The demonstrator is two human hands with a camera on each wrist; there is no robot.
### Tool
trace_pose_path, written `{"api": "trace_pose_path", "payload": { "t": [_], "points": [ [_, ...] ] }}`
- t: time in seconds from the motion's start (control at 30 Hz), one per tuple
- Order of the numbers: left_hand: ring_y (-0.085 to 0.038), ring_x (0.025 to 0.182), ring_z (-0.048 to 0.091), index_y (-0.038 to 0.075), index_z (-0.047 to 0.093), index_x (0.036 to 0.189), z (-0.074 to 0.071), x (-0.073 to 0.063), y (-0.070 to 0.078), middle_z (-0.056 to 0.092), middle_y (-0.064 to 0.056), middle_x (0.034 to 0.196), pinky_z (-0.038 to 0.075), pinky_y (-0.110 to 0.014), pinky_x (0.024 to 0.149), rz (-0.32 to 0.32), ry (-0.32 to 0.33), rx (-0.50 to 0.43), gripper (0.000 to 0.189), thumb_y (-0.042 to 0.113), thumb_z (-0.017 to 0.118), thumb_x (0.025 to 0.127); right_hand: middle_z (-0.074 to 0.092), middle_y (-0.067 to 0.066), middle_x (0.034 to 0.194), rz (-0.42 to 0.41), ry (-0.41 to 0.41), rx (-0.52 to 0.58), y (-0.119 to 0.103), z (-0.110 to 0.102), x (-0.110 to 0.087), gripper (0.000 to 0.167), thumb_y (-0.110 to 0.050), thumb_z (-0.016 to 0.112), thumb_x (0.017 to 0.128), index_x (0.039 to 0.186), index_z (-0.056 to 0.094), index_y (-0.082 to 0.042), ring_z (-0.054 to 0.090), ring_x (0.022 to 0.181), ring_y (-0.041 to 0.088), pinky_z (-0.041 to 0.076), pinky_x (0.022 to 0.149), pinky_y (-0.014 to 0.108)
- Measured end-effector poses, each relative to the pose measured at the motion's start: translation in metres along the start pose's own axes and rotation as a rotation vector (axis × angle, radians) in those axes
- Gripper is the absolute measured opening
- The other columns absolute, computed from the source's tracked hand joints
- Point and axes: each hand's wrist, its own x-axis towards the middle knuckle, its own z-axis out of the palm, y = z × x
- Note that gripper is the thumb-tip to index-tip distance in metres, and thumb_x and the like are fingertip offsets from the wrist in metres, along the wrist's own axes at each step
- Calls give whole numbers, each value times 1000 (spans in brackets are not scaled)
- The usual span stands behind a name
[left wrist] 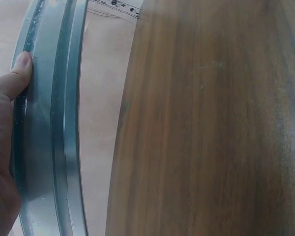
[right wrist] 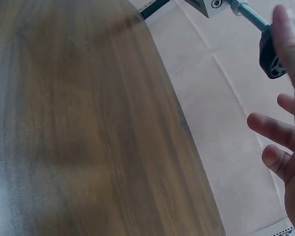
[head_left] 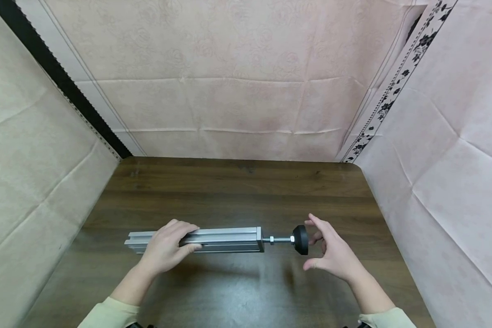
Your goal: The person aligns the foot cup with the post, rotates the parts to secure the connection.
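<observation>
My left hand (head_left: 170,246) grips a silver aluminium profile (head_left: 229,240) around its left half and holds it level over the table. In the left wrist view the thumb lies along a groove of the profile (left wrist: 42,128). From the profile's right end a threaded rod (head_left: 284,239) with nuts sticks out, ending in a black round levelling foot (head_left: 300,240). My right hand (head_left: 332,250) is just right of the foot, thumb and fingers spread apart around its outer side. The right wrist view shows the foot (right wrist: 271,54) beyond the thumb, with the fingers loosely bent and holding nothing.
A dark brown wooden table (head_left: 238,191) lies beneath both hands. Pale patterned cloth walls (head_left: 229,105) rise behind it and on both sides, with a black-and-white floral border (head_left: 389,100) at the back right corner.
</observation>
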Motion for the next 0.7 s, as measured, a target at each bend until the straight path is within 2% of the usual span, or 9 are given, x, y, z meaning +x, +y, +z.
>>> {"api": "trace_pose_path", "payload": {
  "t": [0.07, 0.13, 0.37, 0.43, 0.6, 0.7],
  "points": [
    [-12, 85, 56, 14, 67, 100, 0, 0, 0, 65, 6, 94, 47, -32, 71, 0, 0, 2, 39, 32, 81, 69, 48, 12, 126, -30, -2, -25, 0, 1, 0, 110, -34, 83, 55, 146, 27, -9, 57, 81, 15, 38, 55, 15],
    [-12, 85, 57, 13, 67, 100, 1, 0, 0, 65, 6, 94, 48, -32, 71, 3, 0, 2, 39, 32, 81, 69, 49, 10, 125, -64, 4, -40, 0, 2, 1, 109, -32, 83, 54, 145, 29, -8, 57, 80, 13, 37, 55, 14],
    [-13, 85, 57, 13, 67, 100, 2, 1, 1, 65, 5, 93, 48, -32, 71, 22, 11, -6, 40, 33, 81, 68, 50, 6, 119, -148, 36, -68, 2, 5, 3, 91, -45, 72, 61, 139, 41, -10, 55, 73, 12, 35, 55, 11],
    [-13, 85, 57, 13, 67, 99, 3, 1, 1, 65, 5, 93, 48, -32, 71, 23, 12, -8, 40, 34, 81, 68, 51, 4, 117, -134, 39, -78, 2, 5, 3, 89, -44, 73, 59, 137, 44, -13, 55, 71, 12, 36, 54, 11],
    [-13, 85, 57, 13, 67, 100, 4, 1, 1, 65, 5, 94, 48, -32, 71, 24, 12, -11, 40, 33, 81, 68, 53, 1, 112, -65, 28, -78, 2, 6, 2, 96, -26, 85, 49, 137, 46, -16, 55, 72, 13, 38, 53, 16],
    [-13, 85, 57, 13, 67, 100, 4, 1, 0, 65, 5, 94, 48, -32, 71, 23, 9, -11, 41, 33, 81, 68, 53, -1, 110, -41, 21, -69, 3, 7, 1, 95, -28, 84, 51, 137, 46, -17, 55, 72, 14, 39, 53, 17]
  ]
}}
